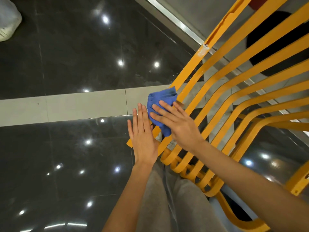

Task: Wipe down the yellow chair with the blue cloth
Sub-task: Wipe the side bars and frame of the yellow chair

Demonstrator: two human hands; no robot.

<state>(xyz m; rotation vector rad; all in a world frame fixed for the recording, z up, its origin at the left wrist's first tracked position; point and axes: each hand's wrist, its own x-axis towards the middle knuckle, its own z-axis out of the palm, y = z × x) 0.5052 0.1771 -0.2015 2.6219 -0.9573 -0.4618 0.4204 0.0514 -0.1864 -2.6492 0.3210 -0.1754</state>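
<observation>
While flat right hand point(177, 124) presses blue cloth point(161, 104) on yellow chair point(222, 91), left hand point(143, 139) hovers relaxed over glossy dark floor point(66, 56).

The chair point(222, 77) is smooth yellow-painted slats, chipped in spots; the cloth point(161, 99) is soft blue fabric; the dark floor point(66, 56) tiles gleam glossy.

The yellow chair point(222, 91) is made of long curved metal slats, scuffed white in places along its outermost slat. The blue cloth point(161, 101), bunched and folded, lies against that outer slat near its lower end.
</observation>
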